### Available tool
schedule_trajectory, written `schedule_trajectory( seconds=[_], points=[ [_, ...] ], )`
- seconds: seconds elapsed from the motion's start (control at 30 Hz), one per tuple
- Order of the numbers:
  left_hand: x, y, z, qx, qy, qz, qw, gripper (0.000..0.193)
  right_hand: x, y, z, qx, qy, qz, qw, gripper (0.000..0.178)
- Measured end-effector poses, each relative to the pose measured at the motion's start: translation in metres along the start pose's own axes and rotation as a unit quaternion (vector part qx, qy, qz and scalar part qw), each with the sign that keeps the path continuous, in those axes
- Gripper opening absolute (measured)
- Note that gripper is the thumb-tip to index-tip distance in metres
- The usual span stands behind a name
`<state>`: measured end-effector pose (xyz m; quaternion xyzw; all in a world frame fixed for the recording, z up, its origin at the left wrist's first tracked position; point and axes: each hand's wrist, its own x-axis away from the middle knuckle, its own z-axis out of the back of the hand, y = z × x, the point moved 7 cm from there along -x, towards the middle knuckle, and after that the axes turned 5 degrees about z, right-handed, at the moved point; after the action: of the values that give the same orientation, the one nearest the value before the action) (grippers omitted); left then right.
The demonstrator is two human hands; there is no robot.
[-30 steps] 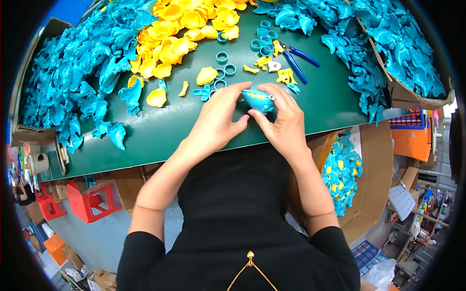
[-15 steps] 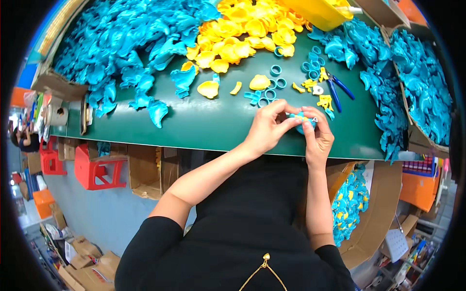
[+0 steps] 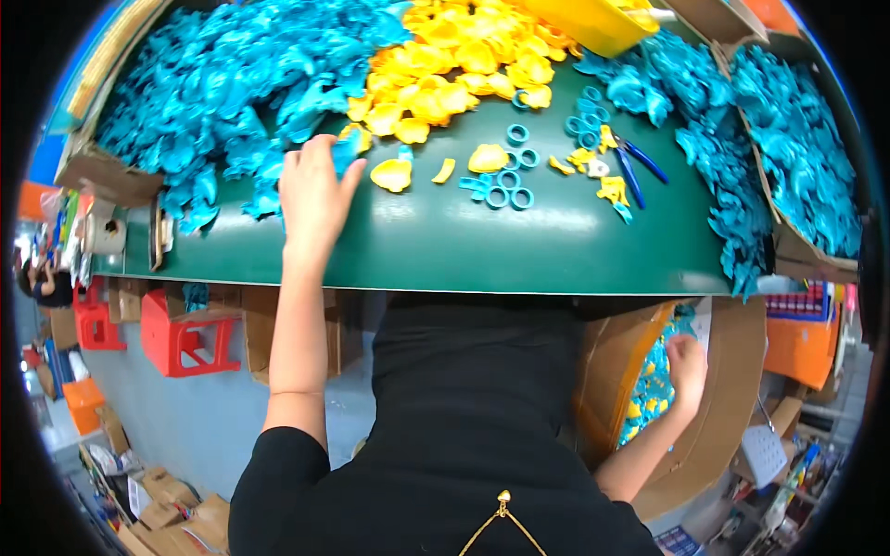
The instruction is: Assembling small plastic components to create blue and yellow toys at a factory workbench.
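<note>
My left hand [image 3: 315, 195] reaches over the table at the edge of a large heap of teal curved plastic pieces [image 3: 250, 74]. Its thumb stands apart from the fingers, around a teal piece [image 3: 349, 146]; no firm grip shows. Down at the right, my right hand [image 3: 687, 369] hangs over a cardboard box holding teal-and-yellow plastic pieces [image 3: 653, 385]. The fingers there are bent and blurred, and whether anything is in them is hidden. On the table between lie a yellow shell piece [image 3: 391, 174], another yellow shell [image 3: 488, 158] and several teal rings [image 3: 498, 196].
Yellow shell pieces [image 3: 436, 83] are heaped at the back beside a yellow tub [image 3: 593, 23]. Blue-handled pliers [image 3: 630, 176] lie right of the small yellow parts. Teal pieces fill a carton [image 3: 797, 148] at the right. Red stools [image 3: 185, 338] stand on the floor at the left.
Both hands were together at the table's front edge on a small teal-and-yellow item. They have separated: the left to the teal heap, the right down to the box. The item is out of sight.
</note>
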<state>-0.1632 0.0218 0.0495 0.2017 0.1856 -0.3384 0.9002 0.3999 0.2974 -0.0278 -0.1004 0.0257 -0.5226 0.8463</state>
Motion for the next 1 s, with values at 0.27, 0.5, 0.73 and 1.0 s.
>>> schedule_trajectory(
  seconds=[0.27, 0.5, 0.73, 1.0],
  points=[
    [0.013, 0.068, 0.031, 0.11, 0.012, -0.132, 0.985, 0.021, -0.104, -0.233, 0.035, -0.261, 0.072, 0.21, 0.939, 0.015],
    [0.1, 0.173, -0.023, 0.254, -0.143, -0.278, 0.915, 0.03, -0.155, -0.279, 0.013, -0.194, 0.168, 0.262, 0.93, 0.009],
    [0.105, 0.179, -0.026, 0.268, -0.146, -0.258, 0.916, 0.032, -0.133, -0.293, 0.011, -0.14, 0.235, 0.361, 0.892, 0.013],
    [0.107, 0.183, -0.025, 0.253, -0.147, -0.282, 0.914, 0.038, -0.106, -0.267, 0.003, -0.439, 0.007, 0.231, 0.868, 0.026]
  ],
)
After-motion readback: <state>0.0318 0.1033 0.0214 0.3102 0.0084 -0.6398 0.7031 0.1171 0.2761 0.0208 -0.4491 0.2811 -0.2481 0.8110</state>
